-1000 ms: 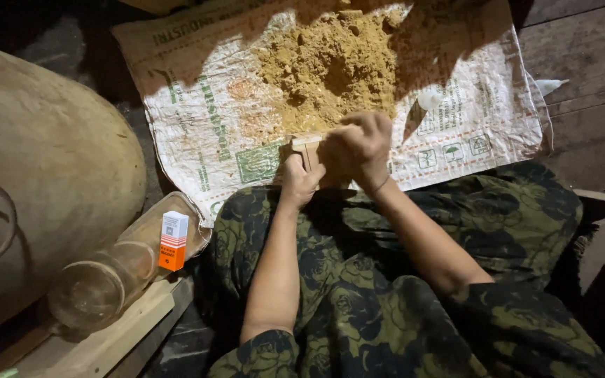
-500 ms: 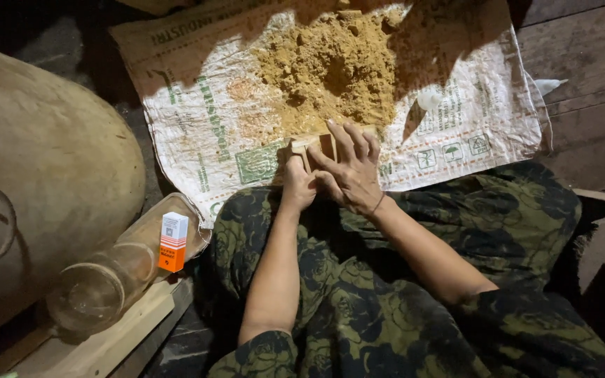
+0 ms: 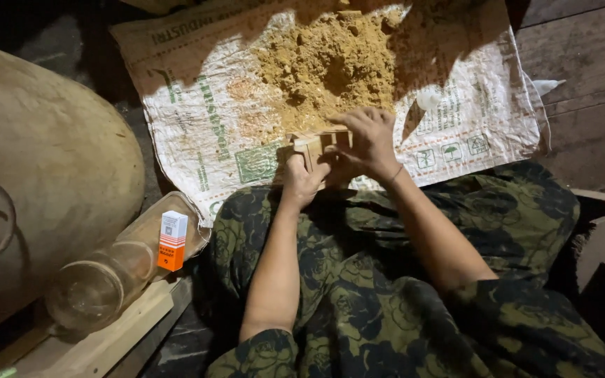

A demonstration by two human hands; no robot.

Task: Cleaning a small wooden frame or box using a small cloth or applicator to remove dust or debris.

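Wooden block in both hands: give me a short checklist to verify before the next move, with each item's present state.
1. Left hand grips the wooden block: ok.
2. Right hand rests over the block's top: ok.
3. Block's top face visible: not ok, covered.
4. Sandy pile lies on the woven sack, right behind the block: ok.
5. Glass jar and small orange box stand apart from both hands: ok.

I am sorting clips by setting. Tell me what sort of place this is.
Probably a rough, dim home work spot on a wooden plank floor, not a shop. A woven sack is spread out under a heap of yellow-brown powder, and both hands, left hand and right hand, grip a small wooden block.
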